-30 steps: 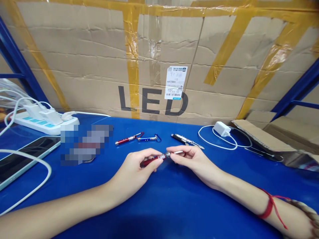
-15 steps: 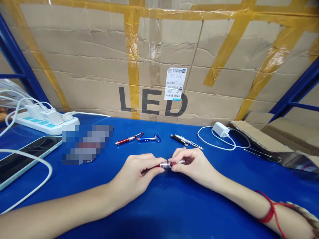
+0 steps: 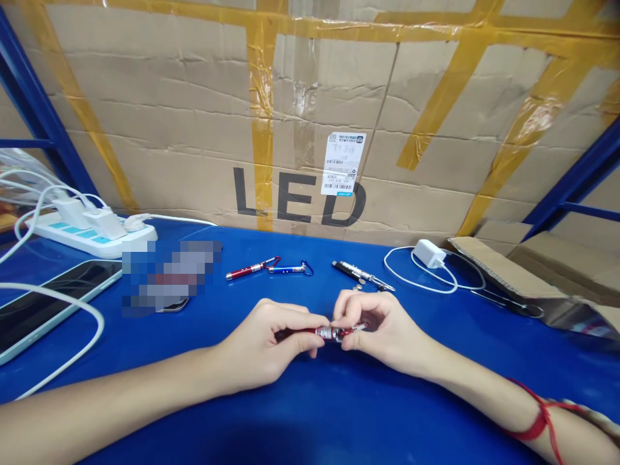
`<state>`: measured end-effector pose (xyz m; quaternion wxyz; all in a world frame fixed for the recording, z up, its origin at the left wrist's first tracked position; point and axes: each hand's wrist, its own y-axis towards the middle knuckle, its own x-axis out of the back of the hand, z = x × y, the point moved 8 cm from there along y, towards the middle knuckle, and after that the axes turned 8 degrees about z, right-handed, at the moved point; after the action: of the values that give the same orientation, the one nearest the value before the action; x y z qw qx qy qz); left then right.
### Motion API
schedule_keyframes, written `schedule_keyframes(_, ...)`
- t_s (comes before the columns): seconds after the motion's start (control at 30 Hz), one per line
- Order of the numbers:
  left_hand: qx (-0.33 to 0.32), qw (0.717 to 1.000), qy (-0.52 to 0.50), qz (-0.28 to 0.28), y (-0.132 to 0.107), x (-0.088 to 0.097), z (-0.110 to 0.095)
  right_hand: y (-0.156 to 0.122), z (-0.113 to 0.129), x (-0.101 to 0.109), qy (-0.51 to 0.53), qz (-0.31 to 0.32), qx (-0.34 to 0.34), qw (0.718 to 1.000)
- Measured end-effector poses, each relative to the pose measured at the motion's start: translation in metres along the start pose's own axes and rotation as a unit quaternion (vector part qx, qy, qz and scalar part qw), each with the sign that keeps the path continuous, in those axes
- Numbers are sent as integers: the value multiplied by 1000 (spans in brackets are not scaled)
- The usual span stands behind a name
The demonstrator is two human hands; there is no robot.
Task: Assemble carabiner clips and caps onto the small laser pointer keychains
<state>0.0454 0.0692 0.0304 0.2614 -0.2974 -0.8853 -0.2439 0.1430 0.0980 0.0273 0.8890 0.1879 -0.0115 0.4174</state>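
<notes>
My left hand is closed around the barrel of a small red keychain flashlight, most of which is hidden inside the fingers. At the flashlight's right end, my right hand pinches the red carabiner clip end with thumb and fingers. Both hands meet just above the blue table. Beyond them lie a red keychain flashlight and a blue one, each with a clip. A black one and a silver one lie side by side behind my right hand, with small round button cells close by.
A large taped cardboard box stands across the back. On the left are a power strip, a phone and a white cable. A white charger with its cord and an open carton are on the right.
Both hands have come slightly lower and nearer with the red flashlight. My right forefinger has shifted up to the joint by the clip, and more of the button cells now shows.
</notes>
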Motion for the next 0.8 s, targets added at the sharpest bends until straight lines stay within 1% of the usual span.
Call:
schedule_keyframes(0.07,0,1000,-18,7,0,-2,-1,0,3,1,-26,0,3,1000)
schedule_keyframes(0.17,9,1000,-18,7,0,-2,0,0,12,6,-108,-15,22,994)
schedule_keyframes(0.27,15,1000,-11,2,1,-1,1,-2,27,8,-203,-32,72,976)
schedule_keyframes(0.4,6,1000,5,-2,0,-1,1,-3,39,3,-297,-19,127,946)
schedule_keyframes(0.53,-11,999,35,-8,-2,-1,0,-5,39,-4,-338,8,155,928)
schedule_keyframes(0.7,-28,997,65,-18,-4,0,-2,-11,39,-10,-373,16,201,906)
schedule_keyframes(0.8,-41,995,88,-23,-5,-1,-4,-12,36,-11,-371,13,196,908)
